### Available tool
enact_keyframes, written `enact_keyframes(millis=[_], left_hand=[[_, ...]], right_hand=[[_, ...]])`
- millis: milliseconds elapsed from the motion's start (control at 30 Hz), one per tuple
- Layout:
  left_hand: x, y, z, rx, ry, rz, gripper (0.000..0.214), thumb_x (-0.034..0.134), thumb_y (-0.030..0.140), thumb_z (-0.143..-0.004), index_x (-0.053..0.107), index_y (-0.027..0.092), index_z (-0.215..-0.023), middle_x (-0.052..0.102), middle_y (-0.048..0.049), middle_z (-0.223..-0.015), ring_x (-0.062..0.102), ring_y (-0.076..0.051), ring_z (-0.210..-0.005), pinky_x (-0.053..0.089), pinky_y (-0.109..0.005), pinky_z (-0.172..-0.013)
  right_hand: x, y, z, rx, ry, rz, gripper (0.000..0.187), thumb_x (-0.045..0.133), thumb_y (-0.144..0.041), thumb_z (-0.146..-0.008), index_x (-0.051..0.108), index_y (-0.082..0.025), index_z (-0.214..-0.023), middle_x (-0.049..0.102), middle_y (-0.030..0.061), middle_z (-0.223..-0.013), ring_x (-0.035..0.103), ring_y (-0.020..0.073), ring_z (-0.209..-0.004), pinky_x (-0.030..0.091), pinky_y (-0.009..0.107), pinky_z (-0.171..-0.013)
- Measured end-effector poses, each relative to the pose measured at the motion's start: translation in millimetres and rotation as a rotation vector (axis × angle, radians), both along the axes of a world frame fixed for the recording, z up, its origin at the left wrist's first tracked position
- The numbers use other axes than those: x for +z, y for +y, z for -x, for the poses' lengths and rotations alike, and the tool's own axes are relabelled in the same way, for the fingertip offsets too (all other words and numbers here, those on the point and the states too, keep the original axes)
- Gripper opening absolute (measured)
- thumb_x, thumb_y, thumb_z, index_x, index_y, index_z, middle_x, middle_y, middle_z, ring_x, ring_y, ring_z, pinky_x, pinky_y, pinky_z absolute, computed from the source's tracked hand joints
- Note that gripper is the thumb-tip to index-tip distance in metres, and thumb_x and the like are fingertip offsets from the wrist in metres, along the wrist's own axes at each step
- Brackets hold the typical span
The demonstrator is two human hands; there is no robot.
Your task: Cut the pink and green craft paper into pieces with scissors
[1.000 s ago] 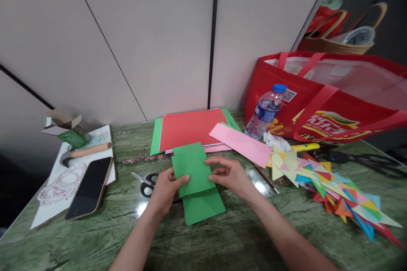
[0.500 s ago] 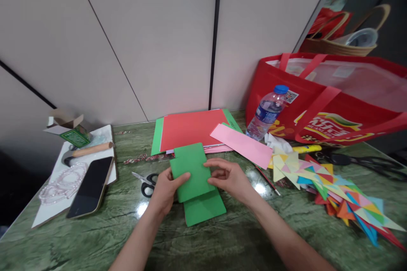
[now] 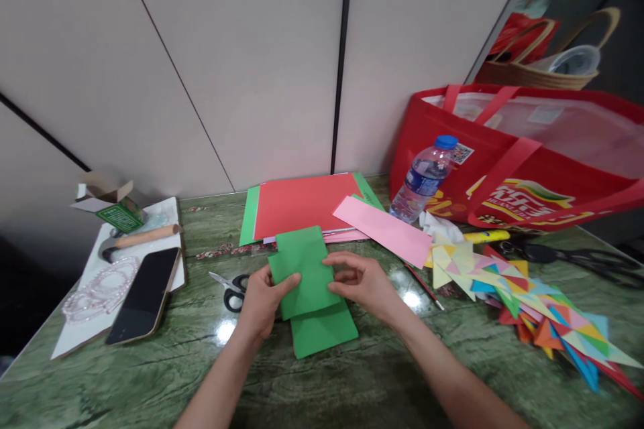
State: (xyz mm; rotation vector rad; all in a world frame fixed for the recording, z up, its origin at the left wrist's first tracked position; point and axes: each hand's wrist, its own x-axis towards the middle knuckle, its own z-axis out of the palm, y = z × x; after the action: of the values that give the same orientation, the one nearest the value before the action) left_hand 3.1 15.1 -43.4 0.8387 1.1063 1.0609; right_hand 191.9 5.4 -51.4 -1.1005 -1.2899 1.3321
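Observation:
Several overlapping green paper pieces [image 3: 304,281], perhaps folded, are in front of me above the table. My left hand [image 3: 266,298] grips their left edge, thumb pressed on top and fingers underneath. At the right edge, my right hand [image 3: 359,281] has its curled thumb and fingertips pinching the paper. A lower green flap [image 3: 325,332] sticks out toward me below the upper piece. Just left of my left hand lie black-handled scissors [image 3: 233,289]. Behind the green paper is a stack of coloured sheets with a red sheet [image 3: 304,204] on top, and a pink paper strip [image 3: 382,231] lies across its corner.
A water bottle [image 3: 425,177] stands against a red shopping bag [image 3: 453,127] at right. Colourful folded paper pieces [image 3: 543,301], a pencil [image 3: 424,286] and a yellow tube [image 3: 486,236] lie nearby. At left are a phone [image 3: 145,295], beads [image 3: 103,288], a wooden-handled tool [image 3: 145,236] and a small box [image 3: 113,204].
The upper green piece has shifted slightly against the one beneath, uncovering a bit more of its left corner. Both hands keep nearly the same place.

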Motion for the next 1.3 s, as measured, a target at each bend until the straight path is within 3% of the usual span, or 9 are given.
enact_keyframes(millis=[200,333,400,633,700,800,900,1000,1300], left_hand=[[0.5,0.2,-1.6,0.005,0.021,-0.005,0.036,0.079,0.021,-0.054,0.067,0.010,-0.086,0.073,-0.0093,-0.082,0.066,-0.020,-0.068,0.054,-0.034,-0.067],[0.2,0.8,-2.5,-0.011,-0.001,0.002,0.036,0.079,0.020,-0.054,0.066,0.011,-0.087,0.073,-0.0089,-0.080,0.066,-0.020,-0.068,0.054,-0.034,-0.068],[-0.1,0.8,-2.6,-0.014,-0.002,-0.002,0.037,0.078,0.020,-0.055,0.066,0.011,-0.088,0.073,-0.0086,-0.079,0.067,-0.020,-0.069,0.054,-0.035,-0.068],[-0.5,-0.7,-2.7,-0.006,0.026,-0.003,0.037,0.078,0.021,-0.054,0.066,0.010,-0.088,0.073,-0.0101,-0.082,0.066,-0.021,-0.069,0.054,-0.035,-0.068],[-0.8,-1.0,-2.9,-0.006,0.025,-0.005,0.037,0.078,0.020,-0.054,0.066,0.010,-0.088,0.073,-0.0101,-0.084,0.066,-0.020,-0.069,0.054,-0.034,-0.068],[-1.0,-1.1,-3.5,-0.012,0.031,-0.006,0.037,0.078,0.020,-0.054,0.066,0.011,-0.088,0.073,-0.0098,-0.084,0.067,-0.020,-0.069,0.054,-0.034,-0.067],[-0.8,-1.2,-4.3,-0.013,0.054,-0.008,0.036,0.078,0.020,-0.054,0.066,0.011,-0.087,0.073,-0.0096,-0.083,0.067,-0.020,-0.069,0.054,-0.034,-0.067],[-1.1,-2.2,-4.6,-0.018,0.063,-0.010,0.035,0.078,0.021,-0.055,0.066,0.011,-0.086,0.073,-0.0095,-0.084,0.067,-0.020,-0.069,0.054,-0.033,-0.067],[0.5,-4.5,-6.6,-0.027,0.085,-0.020,0.035,0.077,0.022,-0.056,0.066,0.011,-0.087,0.073,-0.0092,-0.084,0.066,-0.020,-0.067,0.054,-0.032,-0.064]], right_hand=[[-0.7,0.4,-0.2,-0.025,0.014,0.018,0.027,0.066,-0.013,-0.060,0.066,-0.019,-0.086,0.060,0.0027,-0.099,0.055,0.0080,-0.058,0.043,0.022,-0.053],[-0.7,0.2,-1.9,-0.012,-0.013,0.096,0.029,0.066,-0.012,-0.061,0.063,-0.019,-0.089,0.056,-0.0055,-0.058,0.049,0.0079,-0.048,0.035,0.020,-0.045],[-0.8,0.3,-2.4,0.001,-0.012,0.131,0.030,0.066,-0.013,-0.062,0.061,-0.019,-0.091,0.050,-0.0083,-0.049,0.046,0.0073,-0.045,0.032,0.019,-0.044],[-2.5,2.6,-2.4,-0.025,0.140,0.169,0.046,0.072,-0.013,-0.054,0.051,-0.021,-0.094,0.059,0.0003,-0.094,0.053,0.0052,-0.053,0.043,0.020,-0.051],[-3.1,3.0,-2.1,-0.017,0.153,0.202,0.050,0.074,-0.015,-0.053,0.049,-0.020,-0.097,0.060,0.0000,-0.089,0.053,0.0055,-0.052,0.043,0.020,-0.051],[-3.6,3.0,-1.1,-0.017,0.137,0.246,0.042,0.073,-0.024,-0.058,0.053,-0.018,-0.094,0.061,-0.0006,-0.078,0.053,0.0079,-0.055,0.042,0.020,-0.049],[-3.6,2.7,0.3,-0.026,0.114,0.249,0.028,0.069,-0.035,-0.063,0.058,-0.016,-0.081,0.058,-0.0022,-0.065,0.053,0.0099,-0.055,0.042,0.020,-0.047],[-3.6,2.4,2.0,-0.030,0.076,0.220,0.026,0.067,-0.040,-0.065,0.059,-0.015,-0.068,0.054,-0.0039,-0.056,0.049,0.0090,-0.050,0.041,0.020,-0.045],[-7.6,2.6,5.7,-0.124,0.007,0.139,0.026,0.066,-0.041,-0.065,0.059,-0.016,-0.067,0.052,-0.0041,-0.054,0.044,0.0087,-0.046,0.037,0.020,-0.041]])
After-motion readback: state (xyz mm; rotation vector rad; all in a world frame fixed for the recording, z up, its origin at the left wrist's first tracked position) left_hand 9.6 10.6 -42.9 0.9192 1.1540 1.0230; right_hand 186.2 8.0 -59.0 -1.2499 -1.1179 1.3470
